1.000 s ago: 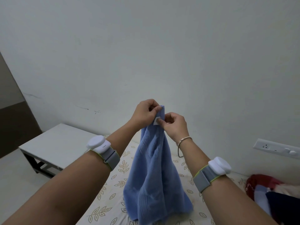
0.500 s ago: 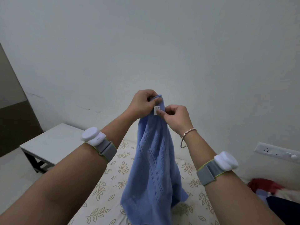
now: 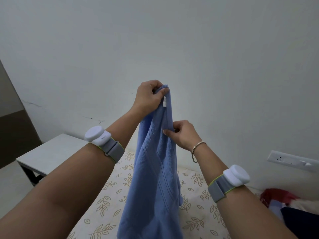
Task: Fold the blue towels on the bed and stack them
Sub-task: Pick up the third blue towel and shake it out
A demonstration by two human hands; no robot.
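A light blue towel (image 3: 151,178) hangs in loose folds in front of me, above the bed (image 3: 110,200) with its leaf-print sheet. My left hand (image 3: 148,96) grips the towel's top corner, just above a small white label, and holds it high. My right hand (image 3: 181,135) pinches the towel's edge lower down, a hand's length below the left hand. The towel's bottom runs out of the frame.
A grey low table (image 3: 50,152) stands left of the bed against the wall. A heap of red, white and dark cloth (image 3: 290,207) lies on the bed at the right. A white socket panel (image 3: 293,161) sits on the wall above it.
Both hands were pinching the top corner together. My left hand has lifted the corner higher, and my right hand has slid down along the towel's edge.
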